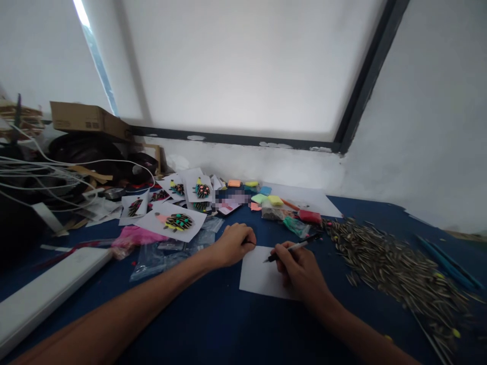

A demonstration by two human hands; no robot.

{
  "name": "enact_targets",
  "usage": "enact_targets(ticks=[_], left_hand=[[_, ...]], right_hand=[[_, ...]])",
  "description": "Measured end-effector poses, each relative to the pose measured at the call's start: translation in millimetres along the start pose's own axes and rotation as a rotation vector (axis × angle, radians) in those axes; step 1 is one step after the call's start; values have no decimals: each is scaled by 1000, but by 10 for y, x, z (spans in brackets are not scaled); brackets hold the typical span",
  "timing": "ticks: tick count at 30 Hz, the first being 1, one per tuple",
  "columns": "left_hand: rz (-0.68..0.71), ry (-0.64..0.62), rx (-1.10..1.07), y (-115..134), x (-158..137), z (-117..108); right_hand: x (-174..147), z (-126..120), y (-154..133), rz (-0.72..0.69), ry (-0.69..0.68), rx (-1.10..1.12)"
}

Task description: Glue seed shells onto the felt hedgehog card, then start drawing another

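Note:
A small blank sheet of white paper [254,276] lies on the blue tabletop in front of me. My right hand [304,271] is closed around a pen [299,246] with a pale barrel and dark ends, its tip pointing left over the paper. The heel of that hand covers the sheet's right part. At the sheet's upper left corner is my left hand [236,243], fingers curled down and closed. Whatever those fingertips hold, if anything, is hidden.
Striped sunflower seeds [380,258] are heaped at right, beside blue tweezers-like tool [451,261]. Finished seed-and-clay hedgehog pictures [175,221] lie at left among plastic bags [152,261]. Coloured clay packets [276,201] and a phone [230,207] sit behind. A white bar [57,291] stands left.

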State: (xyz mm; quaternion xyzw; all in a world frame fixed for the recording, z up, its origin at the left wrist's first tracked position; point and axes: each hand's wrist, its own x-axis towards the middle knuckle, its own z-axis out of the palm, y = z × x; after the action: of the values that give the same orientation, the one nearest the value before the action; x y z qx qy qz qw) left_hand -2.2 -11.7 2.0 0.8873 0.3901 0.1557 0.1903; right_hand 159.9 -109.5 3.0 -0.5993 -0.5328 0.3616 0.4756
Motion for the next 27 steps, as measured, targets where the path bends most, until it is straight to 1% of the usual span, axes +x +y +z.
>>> enact_targets(ticks=[4,7,10,12,16,22,27], left_hand=[[2,-3,2,-2,17,12],[29,-6,19,-6,14,-2],[77,-22,12,-38,13,-13],[94,-21,0,-68,12,-12],[106,4,-35,-104,7,7],[80,52,-14,-71,10,59],[78,70,-16,-57,13,77]], right_hand=[[-20,11,-4,7,-21,20],[-21,15,-44,23,-75,5],[2,23,-84,-18,-143,-44],[31,30,-92,-53,-159,-111],[76,28,-59,-107,-100,-243],[52,21,10,-177,-61,-261],[25,31,39,-193,-57,-268]])
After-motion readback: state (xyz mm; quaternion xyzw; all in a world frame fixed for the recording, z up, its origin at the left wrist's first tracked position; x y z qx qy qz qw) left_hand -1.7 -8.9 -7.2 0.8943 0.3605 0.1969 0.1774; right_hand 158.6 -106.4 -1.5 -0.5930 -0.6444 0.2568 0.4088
